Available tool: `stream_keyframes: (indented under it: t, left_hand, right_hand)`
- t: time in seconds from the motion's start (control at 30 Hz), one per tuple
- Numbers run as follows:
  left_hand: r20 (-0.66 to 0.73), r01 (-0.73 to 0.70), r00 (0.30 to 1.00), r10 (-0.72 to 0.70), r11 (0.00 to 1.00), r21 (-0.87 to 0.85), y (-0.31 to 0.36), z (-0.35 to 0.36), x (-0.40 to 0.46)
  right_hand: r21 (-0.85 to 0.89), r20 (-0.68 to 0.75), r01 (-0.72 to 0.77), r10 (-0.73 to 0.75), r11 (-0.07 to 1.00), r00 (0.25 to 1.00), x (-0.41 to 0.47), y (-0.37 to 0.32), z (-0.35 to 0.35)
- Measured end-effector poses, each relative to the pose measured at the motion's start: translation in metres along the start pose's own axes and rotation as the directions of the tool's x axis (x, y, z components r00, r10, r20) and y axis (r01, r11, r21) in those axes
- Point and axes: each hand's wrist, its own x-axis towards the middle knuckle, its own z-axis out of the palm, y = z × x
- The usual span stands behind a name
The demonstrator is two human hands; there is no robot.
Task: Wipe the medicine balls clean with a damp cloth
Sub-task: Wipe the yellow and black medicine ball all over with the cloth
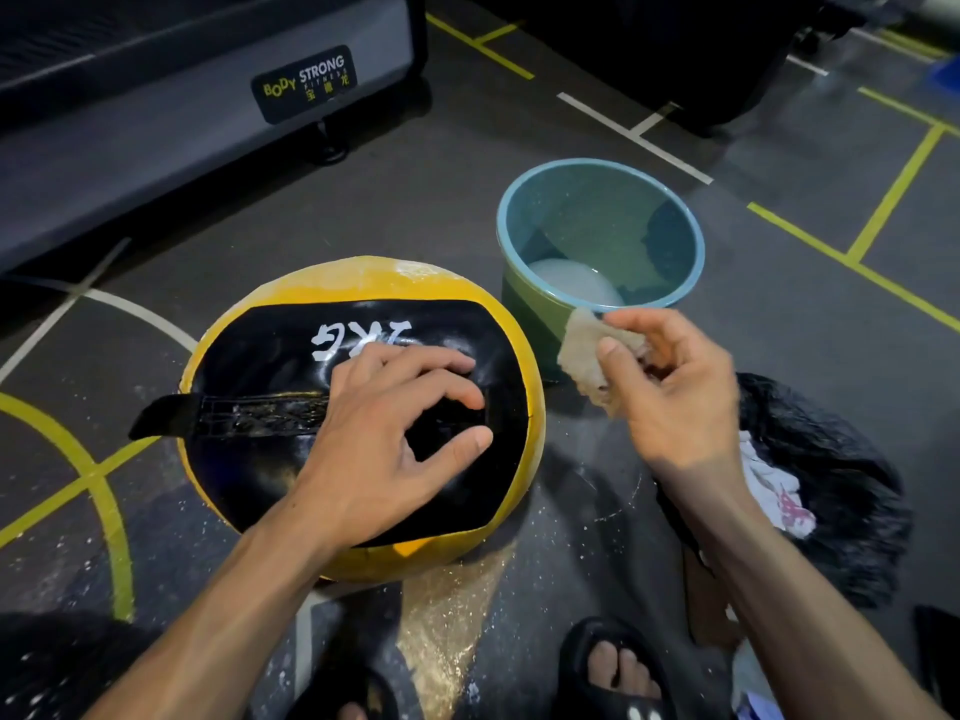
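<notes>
The left hand (pixel 400 433) lay on top of the medicine ball (pixel 363 407), fingers spread and bent, their tips pressing into the glossy black panel without closing round anything. The right hand (pixel 670 387) pinched a damp cloth (pixel 587 356) between thumb and fingers, holding it in the air just beside the ball and right at the near rim of the bucket (pixel 519 220). The cloth was beige, coarse and crumpled, hanging in a limp fold.

The ball was round and yellow, its skin scuffed and flaking near the top, with a smooth black patch bearing white "KG" lettering and a flat black webbing strap (pixel 228 415) stitched across it, one end sticking out on the left. It sat on the floor (pixel 415 200) between the person's arms, toward the near edge of the view.

The bucket was pale blue plastic with a rounded rim, holding water and something pale and rounded at its bottom. To the right of the right forearm lay a crinkled black plastic bag (pixel 831 485) with white rags (pixel 769 480) inside. The floor was dark, speckled with white flecks, marked with yellow and white lines. A grey machine base (pixel 156 122) labelled "BODY STRONG" stood at the far left. Black sandals (pixel 613 672) showed at the near edge.
</notes>
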Motion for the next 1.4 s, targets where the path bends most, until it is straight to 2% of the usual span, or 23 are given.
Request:
stream_keyframes:
  t: [0.1,0.2,0.33,0.37,0.43,0.47,0.5,0.57,0.63,0.67,0.7,0.73,0.8,0.83,0.87,0.9,0.97,1.0,1.07,1.13,1.23,1.33,1.4]
  left_hand:
    - [-0.018,0.006,1.000,-0.006,1.000,0.000,0.000,0.002,0.001]
    - [-0.033,-0.011,0.999,0.012,0.999,0.035,-0.002,0.003,0.001]
    - [-0.043,-0.010,0.999,0.013,0.998,0.068,-0.005,0.002,0.005]
    - [-0.051,-0.008,0.999,0.011,0.997,0.074,-0.006,0.003,0.006]
    - [-0.067,0.005,0.998,0.000,0.998,0.068,-0.005,0.005,0.007]
    - [-0.065,0.006,0.998,-0.002,0.998,0.063,-0.003,0.006,0.007]
    - [-0.062,0.007,0.998,-0.003,0.998,0.064,-0.002,0.007,0.006]
    - [-0.060,0.009,0.998,-0.004,0.997,0.081,-0.003,0.007,0.006]
    - [-0.059,0.015,0.998,-0.009,0.995,0.094,-0.006,0.004,0.008]
    - [-0.061,0.019,0.998,-0.013,0.995,0.094,-0.007,0.003,0.008]
    - [-0.061,0.021,0.998,-0.016,0.996,0.091,-0.007,0.002,0.008]
    - [-0.058,0.022,0.998,-0.017,0.996,0.087,-0.007,0.003,0.007]
    - [-0.062,0.031,0.998,-0.027,0.997,0.077,-0.005,0.005,0.005]
    - [-0.063,0.036,0.998,-0.031,0.997,0.074,-0.004,0.005,0.006]
    - [-0.063,0.038,0.997,-0.034,0.997,0.073,-0.004,0.006,0.006]
    - [-0.063,0.040,0.997,-0.035,0.996,0.074,-0.004,0.005,0.007]
    - [-0.064,0.034,0.998,-0.029,0.996,0.080,-0.005,0.004,0.007]
    - [-0.065,0.031,0.998,-0.026,0.996,0.081,-0.005,0.002,0.007]
    - [-0.065,0.025,0.998,-0.020,0.997,0.072,-0.006,0.000,0.006]
    - [-0.015,-0.005,1.000,0.007,0.995,0.104,-0.005,-0.002,0.005]
    - [0.186,-0.133,0.980,0.075,0.936,0.327,-0.001,-0.002,0.003]
    - [0.276,-0.172,0.960,0.046,0.875,0.453,0.002,0.000,0.004]
    - [0.278,-0.175,0.960,0.041,0.862,0.477,0.003,0.000,0.006]
  right_hand:
    - [-0.040,0.180,0.108,-0.099,0.993,0.979,-0.021,-0.009,0.025]
    - [-0.120,0.249,0.307,-0.271,0.944,0.930,-0.053,-0.015,0.042]
    - [-0.139,0.425,0.301,-0.218,0.943,0.879,-0.082,-0.014,0.031]
    - [-0.144,0.381,0.256,-0.185,0.956,0.906,-0.076,-0.014,0.024]
    - [-0.144,0.171,0.139,-0.114,0.980,0.979,-0.053,-0.013,0.012]
    - [-0.159,0.069,0.129,-0.119,0.979,0.991,-0.041,-0.015,0.009]
    - [-0.173,0.024,0.152,-0.150,0.973,0.988,-0.032,-0.017,0.011]
    - [-0.176,0.120,0.247,-0.228,0.953,0.966,-0.036,-0.019,0.027]
    - [-0.163,0.333,0.383,-0.315,0.909,0.889,-0.067,-0.014,0.043]
    - [-0.145,0.416,0.421,-0.331,0.895,0.847,-0.078,-0.011,0.041]
    - [-0.118,0.449,0.396,-0.307,0.911,0.839,-0.080,-0.011,0.035]
    - [-0.088,0.418,0.303,-0.241,0.949,0.876,-0.074,-0.012,0.028]
    - [-0.080,0.199,0.139,-0.121,0.987,0.972,-0.050,-0.009,0.015]
    - [-0.121,0.104,0.134,-0.121,0.984,0.987,-0.037,-0.009,0.014]
    - [-0.163,0.080,0.166,-0.155,0.973,0.985,-0.029,-0.012,0.016]
    - [-0.186,0.120,0.226,-0.206,0.956,0.971,-0.029,-0.016,0.022]
    - [-0.144,0.299,0.357,-0.303,0.923,0.905,-0.049,-0.015,0.031]
    - [-0.103,0.389,0.348,-0.284,0.932,0.876,-0.059,-0.014,0.029]
    - [-0.052,0.495,0.206,-0.154,0.977,0.855,-0.069,-0.008,0.017]
    - [-0.058,0.394,0.066,-0.038,0.996,0.918,-0.065,0.003,0.001]
    - [-0.121,0.138,-0.039,0.056,0.992,0.989,-0.045,0.015,-0.017]
    - [-0.055,-0.011,-0.025,0.024,0.998,1.000,-0.033,0.004,-0.029]
    - [-0.032,-0.024,0.074,-0.075,0.997,0.997,-0.032,-0.013,-0.027]
